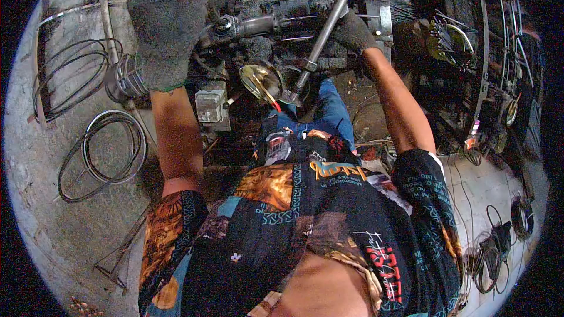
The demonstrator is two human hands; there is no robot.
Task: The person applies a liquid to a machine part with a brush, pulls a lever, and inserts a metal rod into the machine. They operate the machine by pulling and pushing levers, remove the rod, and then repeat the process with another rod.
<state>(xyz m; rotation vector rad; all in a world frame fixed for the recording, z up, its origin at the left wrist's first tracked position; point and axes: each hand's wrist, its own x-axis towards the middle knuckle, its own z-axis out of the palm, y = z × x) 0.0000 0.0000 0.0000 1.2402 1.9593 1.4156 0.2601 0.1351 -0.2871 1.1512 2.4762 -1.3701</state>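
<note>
My left hand [167, 29], in a dark grey knitted glove, is raised close to the camera at the upper left. Its fingertips run out of the top of the view. Lower down and farther off, my right hand [354, 32], also gloved, reaches onto a greasy metal machine [252, 26]. A long steel lever [329, 29], with a nut and threaded lower end, slants across in front of its fingers and hides them. Thin bright metal rods [294, 19] lie along the machine beside this hand.
Coiled cable [103, 155] lies on the concrete floor at left, near a grey switch box [211, 104]. A shallow metal dish [261, 79] with a red-tipped stick sits below the machine. Bundled metal rods [449, 41] stand at right; black cables [490, 261] lie at lower right.
</note>
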